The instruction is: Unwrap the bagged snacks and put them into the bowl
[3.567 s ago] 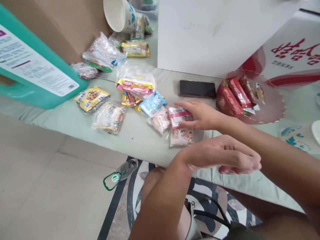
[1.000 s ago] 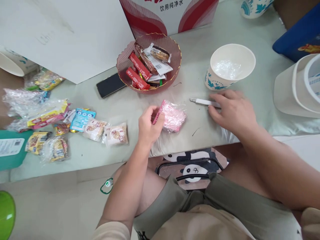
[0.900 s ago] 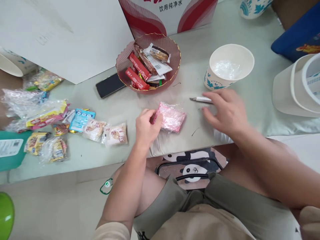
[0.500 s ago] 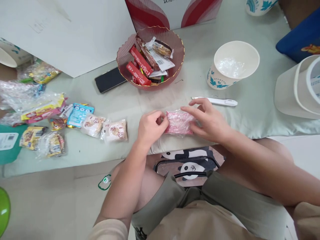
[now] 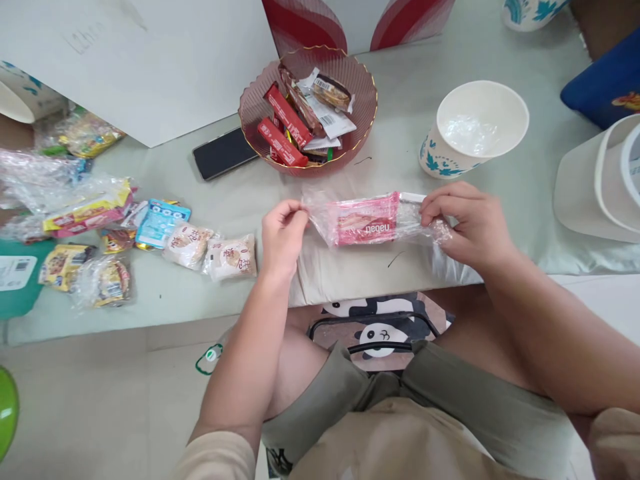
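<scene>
A pink snack packet (image 5: 367, 220) marked "nabati" lies inside a clear plastic wrap (image 5: 323, 217) stretched between my hands, above the table's front part. My left hand (image 5: 285, 237) pinches the left end of the wrap. At the other end, my right hand (image 5: 465, 223) grips the bunched plastic between thumb and fingers. Behind the wrap, a white utility knife (image 5: 411, 197) is mostly covered by the plastic and my right hand. A paper cup (image 5: 433, 160) with crumpled clear film in it stands just beyond my right hand.
A pink glass bowl (image 5: 250, 117) of wrapped snacks stands at the back, partly over a phone (image 5: 225, 155). Wrapped biscuits (image 5: 231, 257) and several other packets lie to the left. White containers (image 5: 580, 187) stand at the right. A large white box (image 5: 175, 67) is behind.
My hands have moved apart, the left one leftward and the right one rightward, drawing the clear wrap out. The pink packet has lifted slightly, and its lettering now shows.
</scene>
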